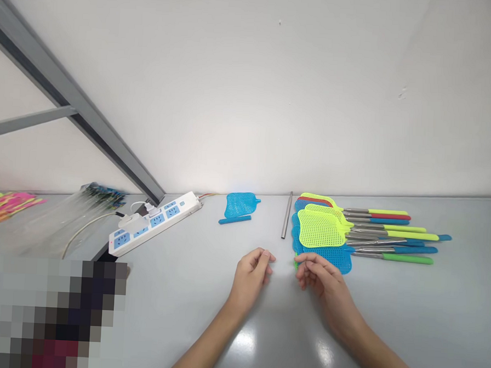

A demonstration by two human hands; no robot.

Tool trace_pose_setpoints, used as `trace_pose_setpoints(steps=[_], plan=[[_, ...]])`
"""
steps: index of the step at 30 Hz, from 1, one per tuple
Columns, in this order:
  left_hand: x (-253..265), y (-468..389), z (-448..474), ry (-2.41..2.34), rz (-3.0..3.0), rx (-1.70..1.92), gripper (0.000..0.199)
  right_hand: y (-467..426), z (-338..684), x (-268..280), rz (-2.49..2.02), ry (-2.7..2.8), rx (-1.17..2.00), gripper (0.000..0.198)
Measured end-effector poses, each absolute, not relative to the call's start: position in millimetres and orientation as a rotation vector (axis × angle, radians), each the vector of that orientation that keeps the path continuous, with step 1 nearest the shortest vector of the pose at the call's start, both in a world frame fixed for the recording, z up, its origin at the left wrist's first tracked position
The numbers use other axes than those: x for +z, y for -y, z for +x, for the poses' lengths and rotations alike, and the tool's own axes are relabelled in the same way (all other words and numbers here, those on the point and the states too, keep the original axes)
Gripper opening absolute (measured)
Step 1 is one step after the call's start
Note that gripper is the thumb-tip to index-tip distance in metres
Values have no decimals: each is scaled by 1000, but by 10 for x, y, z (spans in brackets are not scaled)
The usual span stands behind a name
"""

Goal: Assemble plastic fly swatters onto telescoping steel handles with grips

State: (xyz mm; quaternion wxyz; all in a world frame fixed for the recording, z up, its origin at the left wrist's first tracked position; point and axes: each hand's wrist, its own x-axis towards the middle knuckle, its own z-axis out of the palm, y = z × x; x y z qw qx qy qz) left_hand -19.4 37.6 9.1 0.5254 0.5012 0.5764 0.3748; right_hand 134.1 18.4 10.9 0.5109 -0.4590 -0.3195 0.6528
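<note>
My left hand (251, 272) is above the table with loosely curled, slightly parted fingers and nothing visible in it. To its right, my right hand (325, 281) also looks empty, its fingers bent and apart. It is at the near edge of a pile of fly swatters, partly covering a blue swatter head (340, 259). A yellow swatter head (321, 229) lies on top of the pile. Beyond my hands, a metal rod (287, 215) lies by itself. Farther left are a loose blue swatter head (240, 204) and a blue handle sleeve (235, 220).
A white power strip (157, 223) with plugs and cables lies on the left of the grey table (428, 314). Behind it are clear plastic bags (58, 218) and pink and yellow pieces (11, 206). A grey metal frame (77, 95) slants before the wall. The lower left is pixelated.
</note>
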Motion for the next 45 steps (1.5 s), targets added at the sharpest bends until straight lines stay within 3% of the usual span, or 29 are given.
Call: trace_pose_setpoints(steps=[11, 17, 24, 30, 34, 45], plan=[[27, -402, -204, -1424, 1362, 872, 34, -239, 1369, 79, -1138, 819, 1653, 17], [29, -450, -187, -1584, 1752, 748, 33, -246, 1371, 49, -1106, 834, 1647, 18], [46, -567, -83, -1705, 1950, 624, 22, -261, 1372, 23, -1085, 828, 1647, 18], [41, -776, 154, -1865, 2072, 498, 29, -286, 1385, -14, -1083, 855, 1663, 18], [-37, -918, 317, -1947, 2076, 439, 24, -290, 1387, -9, -1109, 840, 1671, 19], [-56, -750, 108, -1810, 1949, 695, 29, -266, 1380, 20, -1135, 847, 1664, 18]])
